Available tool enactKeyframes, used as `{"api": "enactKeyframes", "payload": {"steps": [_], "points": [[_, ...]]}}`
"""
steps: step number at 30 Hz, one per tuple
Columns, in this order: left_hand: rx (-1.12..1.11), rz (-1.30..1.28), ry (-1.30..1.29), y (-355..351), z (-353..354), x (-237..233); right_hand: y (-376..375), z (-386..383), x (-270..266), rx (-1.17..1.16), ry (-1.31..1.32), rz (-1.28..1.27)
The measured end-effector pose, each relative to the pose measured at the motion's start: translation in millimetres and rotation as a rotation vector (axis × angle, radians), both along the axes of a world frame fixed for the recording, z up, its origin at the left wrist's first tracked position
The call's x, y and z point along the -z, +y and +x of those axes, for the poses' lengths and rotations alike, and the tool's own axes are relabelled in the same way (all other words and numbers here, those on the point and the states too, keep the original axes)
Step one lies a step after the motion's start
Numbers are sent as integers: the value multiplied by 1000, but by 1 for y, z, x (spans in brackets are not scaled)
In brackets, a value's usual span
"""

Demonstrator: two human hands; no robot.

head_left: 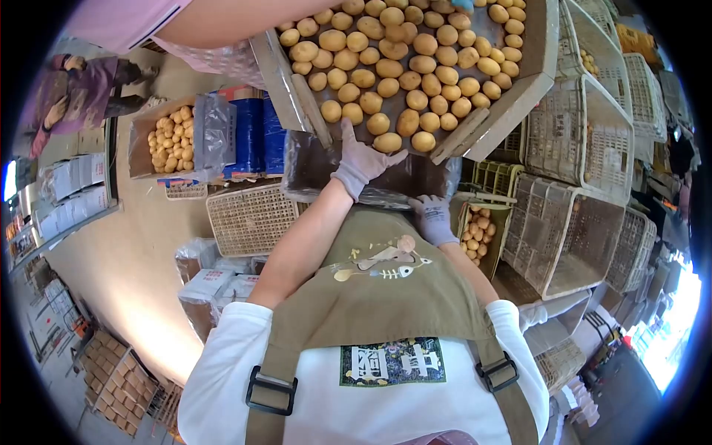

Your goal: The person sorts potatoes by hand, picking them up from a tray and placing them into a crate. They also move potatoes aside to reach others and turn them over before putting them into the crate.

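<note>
My left hand [365,157], in a pale grey glove, reaches to the front of a wooden-sided sorting tray [535,48]. Its thumb and index finger are spread apart beside the nearest potatoes [386,142], and nothing shows in its grasp. Yellow-brown potatoes lie loosely over the tray's dark bottom. Below the tray's open front stands a box lined with dark plastic [311,174], close against my apron. On the near right rim of this box, my gloved right hand [434,216] has its fingers curled over the edge and plastic.
Right of me, a crate holds potatoes [477,233], beside stacked plastic crates [552,230]. To the left are a plastic-lined carton of potatoes [172,139] and an upturned crate [248,219]. Another person's arm [230,22] reaches in above; a person in purple [78,96] stands far left.
</note>
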State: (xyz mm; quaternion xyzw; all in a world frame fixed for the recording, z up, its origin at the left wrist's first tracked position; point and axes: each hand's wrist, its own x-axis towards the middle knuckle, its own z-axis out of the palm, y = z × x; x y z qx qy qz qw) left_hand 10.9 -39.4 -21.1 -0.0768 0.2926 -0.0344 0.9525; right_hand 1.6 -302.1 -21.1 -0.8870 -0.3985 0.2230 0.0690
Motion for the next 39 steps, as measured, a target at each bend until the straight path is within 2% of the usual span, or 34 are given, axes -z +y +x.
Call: {"api": "enactKeyframes", "payload": {"steps": [3, 6, 8, 9, 10, 11, 13, 16, 19, 23, 24, 27, 28, 31, 35, 36, 39], "points": [[31, -20, -30, -1, 3, 6, -1, 10, -31, 13, 99, -194], [50, -55, -67, -1, 1, 17, 38, 32, -67, 11, -29, 377], [59, -77, -97, -1, 1, 17, 86, 62, -102, 40, -243, 569], [58, -81, -117, 0, 2, 12, 107, 78, -103, 116, -365, 477], [73, 37, -127, 1, 2, 6, 130, 95, -108, 172, -382, 424], [29, -40, -194, 0, 5, 8, 145, 110, -101, 203, -296, 201], [24, -114, -118, 2, 5, 6, 173, 123, -96, 195, -294, -119], [18, -65, -110, 5, 1, 4, 181, 129, -120, 252, -171, -179], [0, -125, -101, 6, 1, 4, 174, 134, -113, 226, -167, -118], [23, -70, -79, 7, 3, 5, 176, 132, -89, 171, -239, -100], [31, -65, -78, 8, 2, 6, 177, 138, -86, 235, -161, -75], [54, -53, -99, 12, -4, 8, 163, 129, -84, 540, 254, 567], [58, -52, -111, 11, -4, 8, 158, 129, -87, 666, 623, 762], [39, -1, -59, 8, -5, 12, 144, 110, -113, 876, 1271, 1139], [42, -159, -100, 12, -4, 11, 138, 88, -126, 852, 1110, 1171], [58, -126, -95, 12, -5, 11, 138, 86, -123, 787, 944, 1136], [33, -185, -195, 13, -6, 10, 136, 80, -124, 724, 832, 1124]]}}
